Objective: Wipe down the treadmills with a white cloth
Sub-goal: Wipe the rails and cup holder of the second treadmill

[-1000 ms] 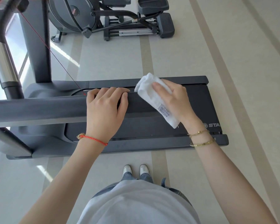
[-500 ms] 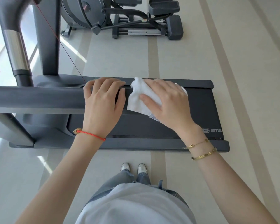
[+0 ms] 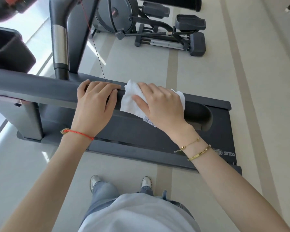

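Observation:
A grey treadmill handrail runs across in front of me, above the dark treadmill deck. My left hand, a red string at its wrist, grips the rail with fingers curled over its top. Just to its right, a white cloth is draped over the rail. My right hand lies on the cloth and holds it against the rail, thumb pointing left and fingers wrapped over the far side. A small label hangs from the cloth's lower edge.
The treadmill's upright post, with a silver band, rises at the left, and a thin red cord hangs beside it. An elliptical trainer stands on the pale floor beyond. My feet are close to the near side rail.
My right hand brought the cloth down from a loose hold onto the handrail and slid it left, close to my left hand. The left hand kept its grip.

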`<state>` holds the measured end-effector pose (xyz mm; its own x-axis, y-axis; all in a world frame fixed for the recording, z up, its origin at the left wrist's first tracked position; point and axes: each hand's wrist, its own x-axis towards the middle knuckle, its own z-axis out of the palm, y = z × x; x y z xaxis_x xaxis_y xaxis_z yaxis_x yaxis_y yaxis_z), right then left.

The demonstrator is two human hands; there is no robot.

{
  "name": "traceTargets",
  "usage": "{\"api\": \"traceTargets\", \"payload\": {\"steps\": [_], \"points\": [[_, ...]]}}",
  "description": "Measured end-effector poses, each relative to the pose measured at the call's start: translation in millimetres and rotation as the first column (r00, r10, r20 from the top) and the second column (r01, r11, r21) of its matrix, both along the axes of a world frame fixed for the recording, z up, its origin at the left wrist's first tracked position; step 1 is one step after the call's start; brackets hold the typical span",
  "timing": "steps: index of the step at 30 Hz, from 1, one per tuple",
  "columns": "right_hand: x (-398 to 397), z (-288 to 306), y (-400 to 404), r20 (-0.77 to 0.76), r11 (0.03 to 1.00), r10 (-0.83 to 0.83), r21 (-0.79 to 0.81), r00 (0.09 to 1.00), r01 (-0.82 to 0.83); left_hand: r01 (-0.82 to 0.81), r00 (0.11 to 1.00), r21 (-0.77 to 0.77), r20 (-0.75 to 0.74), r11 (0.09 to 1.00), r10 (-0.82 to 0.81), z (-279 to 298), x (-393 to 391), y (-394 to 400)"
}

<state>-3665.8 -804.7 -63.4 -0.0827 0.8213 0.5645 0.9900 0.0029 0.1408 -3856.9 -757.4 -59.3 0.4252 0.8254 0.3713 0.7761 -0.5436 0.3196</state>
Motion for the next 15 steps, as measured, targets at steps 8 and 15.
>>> {"api": "traceTargets", "payload": {"steps": [8,15], "points": [[-72.9,-1.2,41.6,-0.029,0.998,0.045,0.04,0.999,-0.043,-0.008,1.0,0.005,0.019,1.0,0.008,7.2,-80.9,38.3],[-146.6,-5.6,78.3,-0.055,0.995,0.08,0.057,0.995,-0.077,0.058,0.998,0.01,0.035,0.998,-0.059,10.0,-157.8,77.0]]}}
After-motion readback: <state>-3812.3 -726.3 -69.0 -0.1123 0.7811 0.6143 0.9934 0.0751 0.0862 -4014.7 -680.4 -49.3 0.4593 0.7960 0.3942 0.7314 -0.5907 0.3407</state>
